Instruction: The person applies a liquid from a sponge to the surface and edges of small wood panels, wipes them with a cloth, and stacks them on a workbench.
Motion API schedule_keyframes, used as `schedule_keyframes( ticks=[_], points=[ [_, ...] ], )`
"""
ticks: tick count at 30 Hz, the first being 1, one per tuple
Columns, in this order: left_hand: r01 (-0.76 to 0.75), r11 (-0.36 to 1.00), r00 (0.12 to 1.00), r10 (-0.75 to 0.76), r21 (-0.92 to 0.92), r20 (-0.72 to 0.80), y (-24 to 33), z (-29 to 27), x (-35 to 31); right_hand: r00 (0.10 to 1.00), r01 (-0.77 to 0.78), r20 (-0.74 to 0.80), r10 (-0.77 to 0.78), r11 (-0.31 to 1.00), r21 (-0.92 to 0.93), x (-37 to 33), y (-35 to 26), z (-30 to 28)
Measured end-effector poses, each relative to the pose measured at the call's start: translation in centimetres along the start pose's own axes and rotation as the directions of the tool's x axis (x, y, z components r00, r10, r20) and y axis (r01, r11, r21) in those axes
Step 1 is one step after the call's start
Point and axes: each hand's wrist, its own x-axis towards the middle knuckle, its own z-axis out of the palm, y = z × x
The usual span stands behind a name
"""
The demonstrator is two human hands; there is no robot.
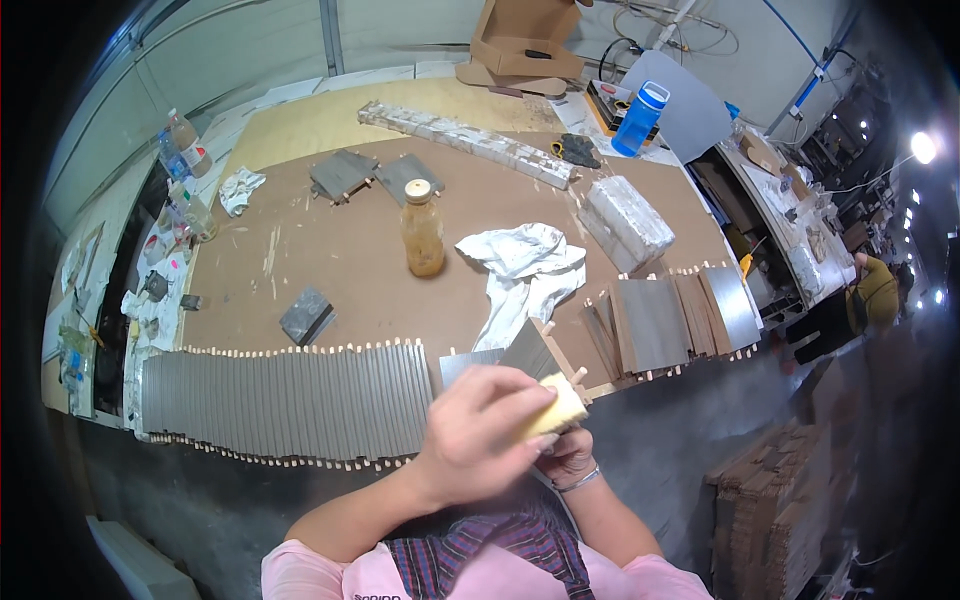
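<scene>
My left hand [482,420] is closed on a pale yellow sponge-like block [560,406], its fingers bent over the near side. Just beyond the block, a grey flat board [530,352] stands tilted, with light wooden pegs [579,376] sticking out of its edge. My right hand [568,456], wearing a bracelet, is closed at the board's lower end, partly hidden behind the block and my left hand. To the left lies a long row of grey pegged boards [290,402] packed on edge. On the right leans another group of pegged boards [655,325], some grey and some brown.
A crumpled white cloth [525,270] and a capped bottle of amber liquid [423,235] stand mid-table. A small dark block [307,316] sits left of them. Farther back are a wrapped block [627,224], a long whitish bar [465,143], a blue bottle [640,120] and a cardboard box [528,40].
</scene>
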Motion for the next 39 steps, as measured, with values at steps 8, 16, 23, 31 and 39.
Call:
schedule_keyframes(
  ticks=[8,16,23,31,39],
  points=[
    [0.109,0.986,0.991,-0.097,0.123,-0.097,-3.1,0.6,-0.6,0.976,-0.051,-0.216,0.014,0.985,-0.166,-1.0,-0.4,1.7],
    [0.106,0.986,0.992,-0.094,0.129,-0.089,-3.6,0.5,-0.2,0.966,-0.120,-0.258,0.022,0.920,-0.372,-1.7,-0.7,2.8],
    [0.166,0.982,0.986,-0.163,0.091,-0.044,-3.1,-0.4,-1.0,0.964,-0.060,-0.263,0.037,0.995,-0.080,-3.3,-0.3,0.3],
    [0.143,0.985,0.987,-0.149,0.098,0.065,-2.9,-3.9,-4.0,0.965,0.109,-0.260,-0.019,0.935,0.337,-4.4,-2.1,-6.4],
    [-0.008,0.994,0.985,-0.010,0.107,0.175,-3.3,-3.0,-4.1,0.886,-0.012,-0.452,0.105,0.979,0.204,-2.1,-3.1,-1.0]
  ],
)
